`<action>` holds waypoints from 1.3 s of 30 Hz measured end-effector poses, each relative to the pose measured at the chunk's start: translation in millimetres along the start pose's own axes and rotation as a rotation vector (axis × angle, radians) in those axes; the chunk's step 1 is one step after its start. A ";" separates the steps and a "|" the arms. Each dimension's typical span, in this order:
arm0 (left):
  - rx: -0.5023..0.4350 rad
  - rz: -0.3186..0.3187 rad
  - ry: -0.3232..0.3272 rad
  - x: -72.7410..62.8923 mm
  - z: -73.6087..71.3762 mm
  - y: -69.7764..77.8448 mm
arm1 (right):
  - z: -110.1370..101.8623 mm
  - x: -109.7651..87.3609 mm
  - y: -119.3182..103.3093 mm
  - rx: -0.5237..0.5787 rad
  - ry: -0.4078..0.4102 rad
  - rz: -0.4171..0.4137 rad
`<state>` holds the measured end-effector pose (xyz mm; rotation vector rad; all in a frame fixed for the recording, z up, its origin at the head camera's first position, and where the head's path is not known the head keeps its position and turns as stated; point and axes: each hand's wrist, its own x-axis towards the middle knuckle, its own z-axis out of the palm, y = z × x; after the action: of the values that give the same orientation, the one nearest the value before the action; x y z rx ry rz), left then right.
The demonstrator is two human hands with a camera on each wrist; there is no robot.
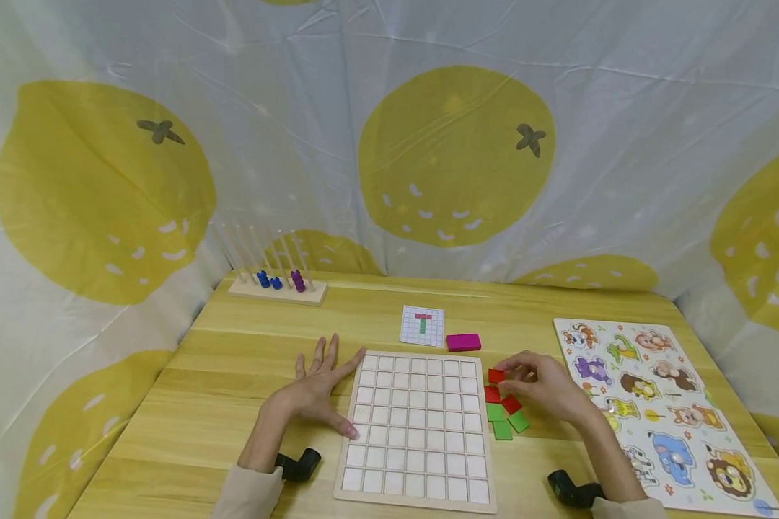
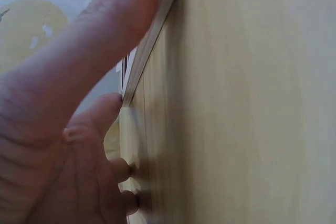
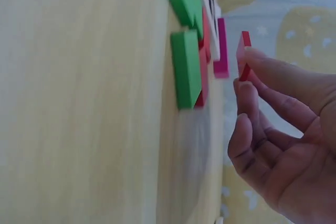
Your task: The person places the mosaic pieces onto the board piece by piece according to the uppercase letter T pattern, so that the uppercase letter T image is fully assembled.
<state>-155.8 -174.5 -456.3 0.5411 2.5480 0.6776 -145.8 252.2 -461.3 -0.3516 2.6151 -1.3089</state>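
Observation:
A wooden grid board (image 1: 420, 432) with pale square cells lies in front of me. My left hand (image 1: 314, 389) is spread at its left side, thumb and index finger touching the frame's edge. In the right wrist view, my right hand (image 3: 294, 124) pinches a red square tile (image 3: 243, 56) between thumb and fingers, raised off the table. Below that hand, beside the board's right edge, lie two more red tiles (image 1: 511, 404) and several green tiles (image 1: 503, 430). Behind the board sits a pattern card (image 1: 422, 326) showing a T of red and green squares.
A magenta block (image 1: 464, 342) lies right of the card. An animal puzzle board (image 1: 656, 411) takes up the right side of the table. At the back left stands a peg rack (image 1: 279, 288) with blue and purple beads. A lemon-print curtain (image 1: 285, 144) hangs behind the table.

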 end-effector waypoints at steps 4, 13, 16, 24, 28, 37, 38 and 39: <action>-0.002 -0.014 0.000 0.5 0.7 0.4 | 10.3 4.8 -10.6 0.010 -0.016 -0.037; -0.008 -0.012 0.003 0.1 1.4 0.2 | 36.1 18.3 -27.4 0.012 -0.029 -0.010; -0.013 -0.014 0.003 -0.3 1.5 0.3 | 40.8 23.2 -31.9 0.018 -0.020 0.006; -0.011 -0.015 0.007 -0.2 0.7 0.4 | 51.4 32.1 -41.6 0.044 0.010 0.029; -0.011 -0.012 0.007 0.1 0.6 0.3 | 56.4 34.2 -44.7 0.046 0.016 0.045; -0.010 -0.006 0.011 -0.5 1.2 -0.8 | 66.6 40.6 -52.1 0.017 0.008 0.040; -0.010 -0.006 0.011 -0.5 1.2 -0.9 | 67.8 40.8 -52.7 0.011 0.006 0.041; -0.008 -0.006 0.010 -0.6 1.2 -0.9 | 69.0 41.2 -52.8 0.004 0.005 0.041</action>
<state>-154.9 -175.1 -457.6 0.5279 2.5538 0.6902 -159.4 157.0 -462.3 -0.2927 2.6088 -1.3038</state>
